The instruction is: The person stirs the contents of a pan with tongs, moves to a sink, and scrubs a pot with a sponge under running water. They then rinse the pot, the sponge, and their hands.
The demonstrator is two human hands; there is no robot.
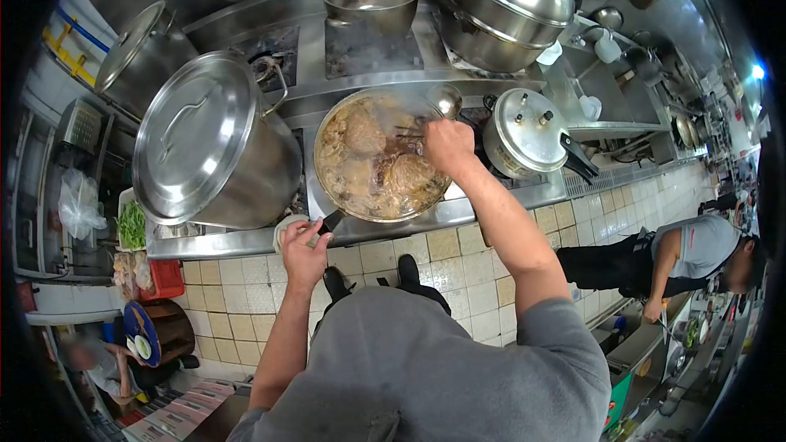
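Observation:
A wide pan [332, 178] of bubbling brown liquid sits on the stove in front of me, with large browned pieces of food [365, 132] in it. My left hand [304, 252] is closed at the pan's near left edge, around its black handle [332, 221], with a pale cloth [286, 232] bunched under the fingers. Over the pan's right side, my right hand [449, 147] makes a fist round a utensil with thin dark prongs [407, 133] that reach into the liquid. Its exact kind is partly hidden by the hand and steam. A ladle [444, 101] rests just behind that hand.
A tall lidded stockpot [270, 172] stands left of the pan, a pressure cooker [524, 133] right. Behind are an open pot [372, 2] and a large domed steamer [512, 0]. One person [696, 250] is at the right; another [106, 368] sits lower left.

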